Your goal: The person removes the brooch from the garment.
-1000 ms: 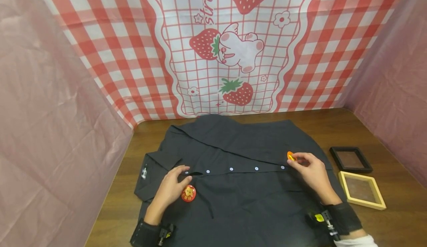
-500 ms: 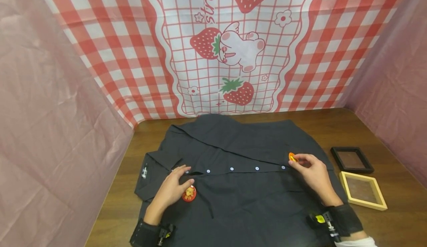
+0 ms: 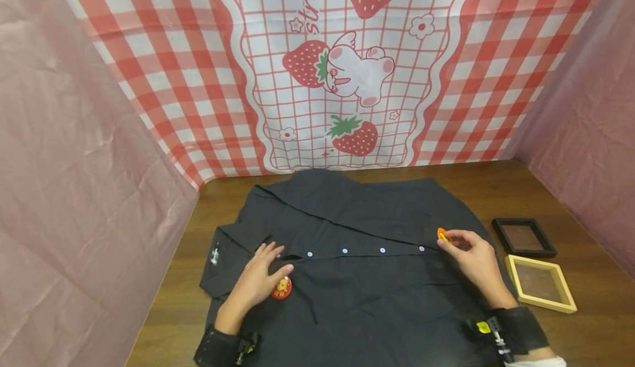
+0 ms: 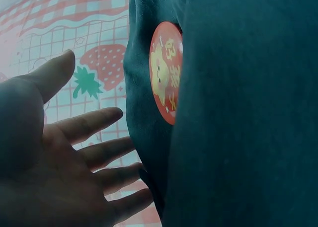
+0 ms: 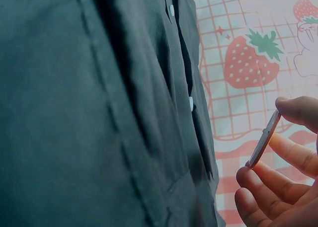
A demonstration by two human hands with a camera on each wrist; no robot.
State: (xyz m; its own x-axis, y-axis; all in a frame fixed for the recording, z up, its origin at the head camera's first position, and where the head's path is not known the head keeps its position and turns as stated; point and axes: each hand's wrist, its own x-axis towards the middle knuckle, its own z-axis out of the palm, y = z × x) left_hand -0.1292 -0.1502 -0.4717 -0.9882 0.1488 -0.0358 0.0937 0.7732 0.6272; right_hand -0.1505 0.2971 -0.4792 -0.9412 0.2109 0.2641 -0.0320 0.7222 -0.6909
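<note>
A dark grey button-up shirt (image 3: 377, 306) lies spread over the table. On its left part sits a round red badge (image 3: 282, 289) with a yellow star figure, plain to see in the left wrist view. Beside and above that badge my left hand (image 3: 255, 283) spreads its fingers, holding nothing; its thumb partly covers the badge in the head view. My right hand (image 3: 476, 262) pinches an orange round badge (image 3: 443, 235) between thumb and fingers, over the right part of the shirt. Edge-on in the right wrist view, the badge (image 5: 264, 137) appears held apart from the cloth.
To the right of the shirt, a black frame (image 3: 525, 237) and a pale yellow frame (image 3: 541, 283) lie on the wooden table (image 3: 590, 251). A red-and-white strawberry cloth (image 3: 317, 130) hangs behind. Pink curtains (image 3: 89, 218) flank both sides.
My right hand has moved slightly to the right with the orange badge. My left hand's fingers have spread wider, its thumb shifting right over the red badge's upper edge.
</note>
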